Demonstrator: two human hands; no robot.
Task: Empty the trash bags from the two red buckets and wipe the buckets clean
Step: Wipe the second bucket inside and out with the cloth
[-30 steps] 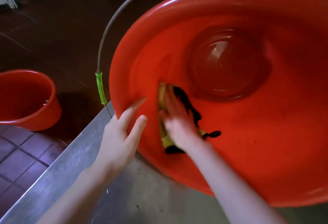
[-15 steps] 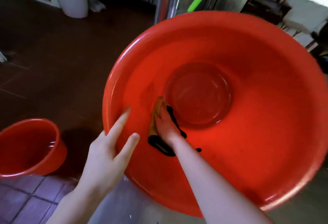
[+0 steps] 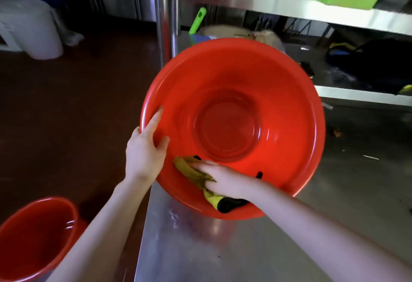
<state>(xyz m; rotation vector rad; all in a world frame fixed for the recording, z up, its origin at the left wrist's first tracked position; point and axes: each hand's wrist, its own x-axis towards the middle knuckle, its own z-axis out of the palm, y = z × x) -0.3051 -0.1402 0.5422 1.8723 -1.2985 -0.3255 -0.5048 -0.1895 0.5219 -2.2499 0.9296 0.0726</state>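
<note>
Wiping, bucket 1. Tilted red bucket (image 3: 289, 103) rests on steel table (image 3: 223, 248), mouth toward me; 2nd bucket (image 3: 51, 248) stands on floor, lower L. My L hand (image 3: 145, 147) clamps the rim, thumb inside, to stop rotation. My R hand (image 3: 223, 181), fingers extended, presses cloth (image 3: 191, 172) on lower inner wall w/o clutching it. Best: overlapping arcs rim→base, firm pressure, turn bucket btwn passes. Plastic smooth, glossy, base ringed; cloth yellow/black, soft, bunched.
</note>
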